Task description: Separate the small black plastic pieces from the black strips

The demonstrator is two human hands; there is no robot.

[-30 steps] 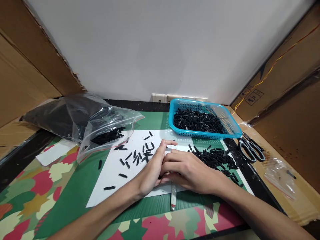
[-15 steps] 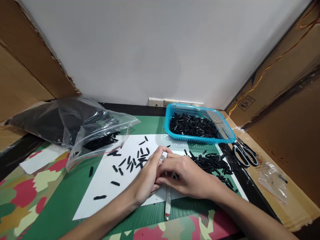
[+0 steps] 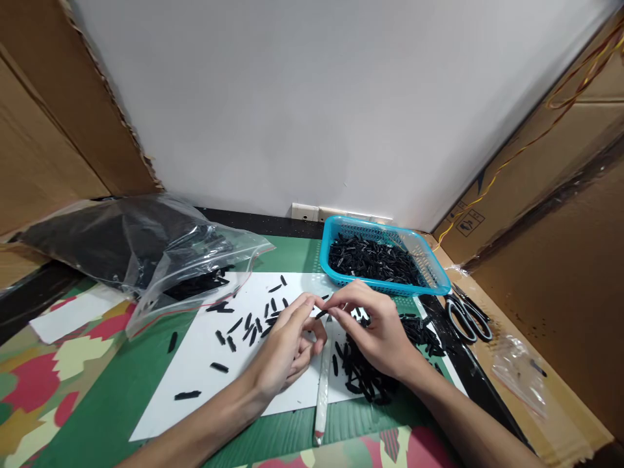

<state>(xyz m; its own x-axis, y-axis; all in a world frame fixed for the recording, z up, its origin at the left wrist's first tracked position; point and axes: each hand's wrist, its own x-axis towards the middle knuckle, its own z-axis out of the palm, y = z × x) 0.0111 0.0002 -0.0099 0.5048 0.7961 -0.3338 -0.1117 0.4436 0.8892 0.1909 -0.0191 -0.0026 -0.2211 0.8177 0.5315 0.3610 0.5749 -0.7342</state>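
My left hand (image 3: 292, 341) and my right hand (image 3: 373, 328) meet at their fingertips over a sheet of white paper (image 3: 170, 416). Between the fingertips is a small black strip (image 3: 321, 314), pinched from both sides. The other fingers of my left hand curl inward. Under and beside my right hand lies a heap of similar black strips (image 3: 368, 380), partly covered by it. Several loose black strips (image 3: 219, 367) are scattered on the paper to the left. A white pen-like stick (image 3: 322, 396) with a reddish band near its lower end lies below the hands.
A blue plastic basket (image 3: 325, 260) full of black strips stands behind my right hand. At the left lies a clear zip bag (image 3: 131, 240) of dark material. Scissors (image 3: 468, 318) and a small clear bag (image 3: 519, 374) lie at the right, beside cardboard (image 3: 546, 253).
My hands, overlapped before, have drawn apart so that only the fingertips meet. The black strip between them now shows, as does more of the heap under my right hand. The view has shifted slightly.
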